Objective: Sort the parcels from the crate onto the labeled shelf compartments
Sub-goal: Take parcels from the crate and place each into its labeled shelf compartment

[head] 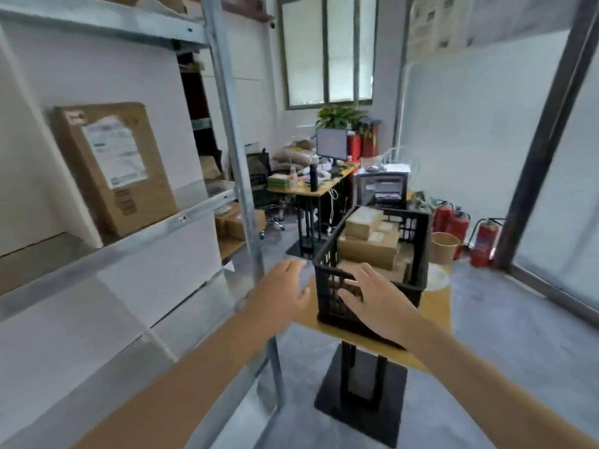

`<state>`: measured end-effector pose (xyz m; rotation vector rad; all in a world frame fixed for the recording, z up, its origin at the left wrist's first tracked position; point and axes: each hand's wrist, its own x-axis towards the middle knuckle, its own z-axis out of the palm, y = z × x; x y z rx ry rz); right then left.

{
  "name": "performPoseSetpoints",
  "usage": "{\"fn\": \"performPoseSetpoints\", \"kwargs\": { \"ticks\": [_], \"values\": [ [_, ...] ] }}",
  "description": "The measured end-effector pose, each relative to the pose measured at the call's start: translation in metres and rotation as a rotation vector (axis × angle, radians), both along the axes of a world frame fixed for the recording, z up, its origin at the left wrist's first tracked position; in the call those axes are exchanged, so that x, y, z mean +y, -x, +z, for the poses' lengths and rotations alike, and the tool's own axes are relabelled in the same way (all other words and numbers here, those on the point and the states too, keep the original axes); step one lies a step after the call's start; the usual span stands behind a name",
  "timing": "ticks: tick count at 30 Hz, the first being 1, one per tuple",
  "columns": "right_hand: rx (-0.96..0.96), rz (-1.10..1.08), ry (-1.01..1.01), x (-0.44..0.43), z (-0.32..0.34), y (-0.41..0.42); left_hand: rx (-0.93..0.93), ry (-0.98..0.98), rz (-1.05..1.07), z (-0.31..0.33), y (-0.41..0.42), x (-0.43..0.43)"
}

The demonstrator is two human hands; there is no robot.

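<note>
Crate (421,254) | long axis recedes rightward | left hand (280,288), right hand (374,301) spread

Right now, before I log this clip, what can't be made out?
Head view only:
Shipping label on the shelved box: print blurred, unreadable.
Shelf tag: too small to read.
Parcels in the crate: lower ones hidden by upper parcels and crate wall.
Right hand: contact with the crate unclear, motion blur.
</note>
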<state>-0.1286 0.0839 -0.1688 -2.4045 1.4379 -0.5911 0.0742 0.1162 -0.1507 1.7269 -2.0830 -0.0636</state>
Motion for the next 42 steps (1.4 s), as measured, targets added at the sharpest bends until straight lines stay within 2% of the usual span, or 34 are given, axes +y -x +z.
{"fn": "performPoseSetpoints", "kwargs": {
  "ticks": [4, 10, 18, 26, 33, 36, 42],
  "values": [
    [0.025, -0.103, -0.050, -0.039, -0.010, 0.029, 0.091, 0.003, -0.062, -0.014, 0.022, -0.059],
    [-0.025, -0.209, -0.128, -0.116, -0.006, 0.031, 0.176, -0.038, -0.092, -0.029, 0.008, -0.157],
    [-0.034, -0.352, -0.198, -0.215, -0.008, 0.034, 0.201, -0.028, -0.166, -0.034, -0.003, -0.284],
    [-0.118, -0.387, -0.345, -0.301, -0.039, 0.032, 0.218, -0.105, -0.194, -0.065, 0.003, -0.365],
    [-0.311, -0.375, -0.456, -0.392, -0.051, 0.051, 0.154, -0.153, -0.145, -0.066, 0.027, -0.451],
    [-0.332, -0.380, -0.500, -0.431, -0.054, 0.061, 0.133, -0.184, -0.125, -0.065, 0.048, -0.491],
    [-0.382, -0.321, -0.640, -0.492, -0.074, 0.064, 0.152, -0.342, -0.023, -0.085, 0.082, -0.554]
  ]
}}
